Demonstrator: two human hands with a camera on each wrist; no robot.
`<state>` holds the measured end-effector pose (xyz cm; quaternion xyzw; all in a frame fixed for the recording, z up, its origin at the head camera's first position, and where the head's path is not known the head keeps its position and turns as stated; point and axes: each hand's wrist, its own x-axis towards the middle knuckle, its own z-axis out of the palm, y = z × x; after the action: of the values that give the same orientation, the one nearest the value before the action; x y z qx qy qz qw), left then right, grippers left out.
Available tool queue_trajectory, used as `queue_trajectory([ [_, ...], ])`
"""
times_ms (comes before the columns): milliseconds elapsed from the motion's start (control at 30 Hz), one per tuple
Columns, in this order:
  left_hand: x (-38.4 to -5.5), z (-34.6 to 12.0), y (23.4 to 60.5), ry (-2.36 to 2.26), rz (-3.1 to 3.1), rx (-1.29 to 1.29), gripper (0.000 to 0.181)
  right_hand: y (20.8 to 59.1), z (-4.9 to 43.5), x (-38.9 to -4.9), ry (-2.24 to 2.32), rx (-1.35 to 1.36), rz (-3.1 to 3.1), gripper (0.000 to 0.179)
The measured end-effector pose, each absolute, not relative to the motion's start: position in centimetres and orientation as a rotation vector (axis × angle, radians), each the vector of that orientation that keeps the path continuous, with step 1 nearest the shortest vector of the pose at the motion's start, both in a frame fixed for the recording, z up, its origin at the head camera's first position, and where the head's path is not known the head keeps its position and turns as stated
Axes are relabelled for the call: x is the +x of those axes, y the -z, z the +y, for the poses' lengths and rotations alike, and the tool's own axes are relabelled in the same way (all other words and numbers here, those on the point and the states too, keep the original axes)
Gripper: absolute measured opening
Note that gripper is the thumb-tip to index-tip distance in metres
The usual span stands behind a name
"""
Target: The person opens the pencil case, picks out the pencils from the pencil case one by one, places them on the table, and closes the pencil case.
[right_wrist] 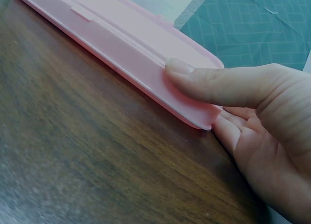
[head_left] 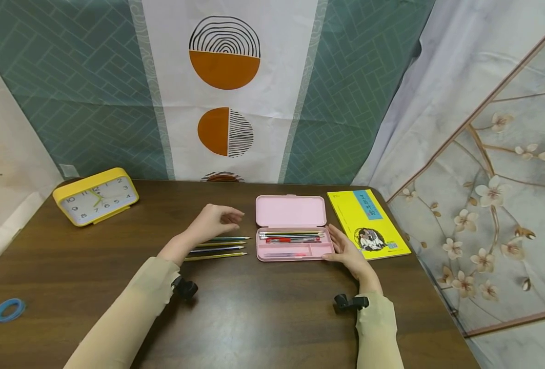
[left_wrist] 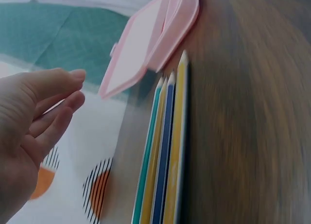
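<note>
A pink pencil case lies open on the table with its lid tipped back. My right hand grips the case's right end, the thumb on its near wall and the fingers behind the corner, as the right wrist view shows. Inside are several pencils, a red pen and, in the front compartment, a slim red-tipped item. My left hand hovers above several loose pencils left of the case, its fingers loosely bent and holding nothing. Those pencils, green, yellow and dark blue, lie side by side with tips toward the case.
A yellow book lies right of the case, close to the right hand. At the back left stands a yellow alarm clock. A blue ring, perhaps tape, lies near the left edge. Patterned cloth hangs behind the table.
</note>
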<state>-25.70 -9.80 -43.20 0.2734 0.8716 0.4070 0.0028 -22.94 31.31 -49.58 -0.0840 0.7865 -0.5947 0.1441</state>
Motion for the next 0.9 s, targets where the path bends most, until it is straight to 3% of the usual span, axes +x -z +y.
queue_trajectory([
  [433, -26.7, -4.6, 43.7, -1.282, 2.74, 0.877, 0.034, 49.5, 31.3, -22.9, 1.733, -0.241, 2.244, 0.097],
  [900, -27.7, -2.3, 45.4, -1.081, 2.73, 0.95, 0.029, 49.5, 31.2, -23.0, 1.742, -0.249, 2.254, 0.095],
])
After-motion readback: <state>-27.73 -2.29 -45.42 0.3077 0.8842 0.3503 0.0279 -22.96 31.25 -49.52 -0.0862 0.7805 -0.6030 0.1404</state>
